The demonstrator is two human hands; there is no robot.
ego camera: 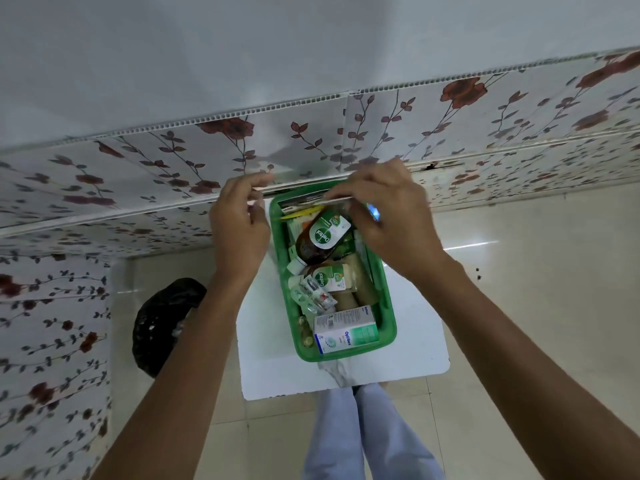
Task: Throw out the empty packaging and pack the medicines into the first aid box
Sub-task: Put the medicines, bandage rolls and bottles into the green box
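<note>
Green box (387, 327) sits below both hands, left hand (239, 233), right hand (388, 216).

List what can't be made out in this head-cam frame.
- Thin flat thing held between left hand and right hand: edge-on, blurred, unidentifiable.
- Far end of green box: hidden by hands.
- Black bag contents: hidden by left forearm.

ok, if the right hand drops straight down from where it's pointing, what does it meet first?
Likely the large brown Dettol bottle lying in the green plastic basket; the right hand has its fingers aimed down right beside it. Depth is unclear from one view.
</note>
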